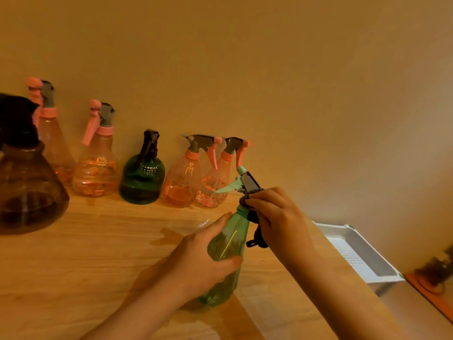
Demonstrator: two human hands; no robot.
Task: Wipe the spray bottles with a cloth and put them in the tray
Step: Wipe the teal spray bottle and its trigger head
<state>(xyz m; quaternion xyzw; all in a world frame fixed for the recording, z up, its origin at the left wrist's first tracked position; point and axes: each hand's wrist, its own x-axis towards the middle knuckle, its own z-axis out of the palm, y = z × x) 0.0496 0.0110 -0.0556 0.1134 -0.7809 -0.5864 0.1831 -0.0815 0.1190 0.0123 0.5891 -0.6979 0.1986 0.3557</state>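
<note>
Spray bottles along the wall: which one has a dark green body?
The round dark green spray bottle with a black trigger, standing between pink bottles.

Landmark: white tray [362, 251], off the right end of the wooden table [98, 253].

- Row of spray bottles [144, 173] along the wall, well left of the tray; it closes off the table's back edge.
- Large dark bottle [27, 187] at the far left, farthest from the tray.
- Tabletop in front of the row, toward the tray: bare wood, wet patch [171, 235].
- Both hands and a green bottle [226, 246] sit just left of the tray.
- Tray's perforated floor bare, open from above.
</note>
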